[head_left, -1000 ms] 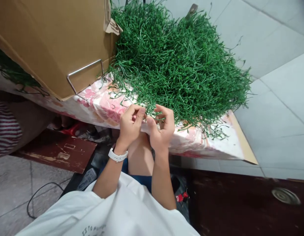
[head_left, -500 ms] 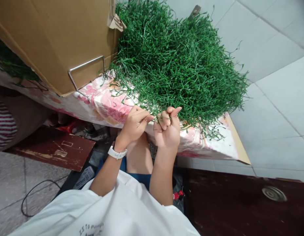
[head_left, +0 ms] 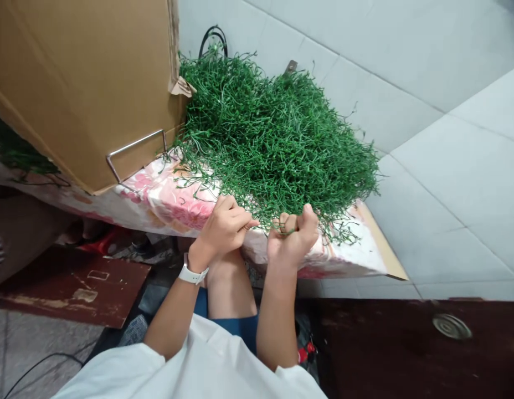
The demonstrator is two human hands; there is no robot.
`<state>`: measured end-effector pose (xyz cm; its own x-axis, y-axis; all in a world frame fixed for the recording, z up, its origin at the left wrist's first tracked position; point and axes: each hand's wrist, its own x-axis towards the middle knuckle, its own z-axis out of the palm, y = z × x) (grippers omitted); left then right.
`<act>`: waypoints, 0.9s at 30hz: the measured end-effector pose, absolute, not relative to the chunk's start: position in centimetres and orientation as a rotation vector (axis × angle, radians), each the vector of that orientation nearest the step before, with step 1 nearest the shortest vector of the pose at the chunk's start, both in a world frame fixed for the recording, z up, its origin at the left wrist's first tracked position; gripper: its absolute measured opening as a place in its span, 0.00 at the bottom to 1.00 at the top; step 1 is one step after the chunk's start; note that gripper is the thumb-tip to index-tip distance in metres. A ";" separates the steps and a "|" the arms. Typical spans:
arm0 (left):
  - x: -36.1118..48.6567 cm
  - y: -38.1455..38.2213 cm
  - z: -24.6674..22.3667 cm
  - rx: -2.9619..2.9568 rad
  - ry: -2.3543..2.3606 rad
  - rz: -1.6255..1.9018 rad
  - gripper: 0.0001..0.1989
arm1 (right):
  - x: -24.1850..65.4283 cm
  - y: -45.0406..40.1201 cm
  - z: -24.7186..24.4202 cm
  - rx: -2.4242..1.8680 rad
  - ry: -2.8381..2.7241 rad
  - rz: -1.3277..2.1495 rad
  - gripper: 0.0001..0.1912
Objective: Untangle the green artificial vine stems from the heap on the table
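At the near edge of the heap of thin green plastic stems (head_left: 277, 144) on the floral-covered counter (head_left: 165, 197) | left hand (head_left: 224, 230) fingers pinched together on a stem | right hand (head_left: 292, 238) fisted around stems | brown cardboard box (head_left: 82, 83) left of heap

The cardboard box (head_left: 82, 77) is cut off by the top and left edges. What is pinched in the left hand (head_left: 224, 230) is too small to be told. The strands clenched in the right hand (head_left: 292, 238) are mostly hidden inside the fist. The far side of the table (head_left: 377, 249) is covered by the heap of green strands (head_left: 273, 138). A black loop (head_left: 213, 41) behind the heap is only partly seen.
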<state>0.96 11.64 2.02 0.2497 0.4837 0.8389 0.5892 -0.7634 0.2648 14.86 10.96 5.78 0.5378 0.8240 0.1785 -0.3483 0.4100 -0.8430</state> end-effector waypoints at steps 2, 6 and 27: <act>0.8 11.7 2.3 -2.401 -1.001 -1.556 0.19 | 14.9 11.0 4.7 -0.929 -0.819 0.388 0.32; 0.2 11.9 2.5 -2.383 -1.062 -1.528 0.20 | 15.5 11.5 3.0 -1.055 -1.074 0.024 0.33; -8.8 9.6 1.4 -2.007 -1.254 -1.577 0.19 | 16.9 14.6 4.8 -0.727 -0.936 0.893 0.25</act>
<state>-8.82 9.57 1.40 0.0177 0.4461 0.8948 0.7714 -0.5755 0.2717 16.87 14.62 4.75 0.3057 0.8818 0.3592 -0.3168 0.4499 -0.8350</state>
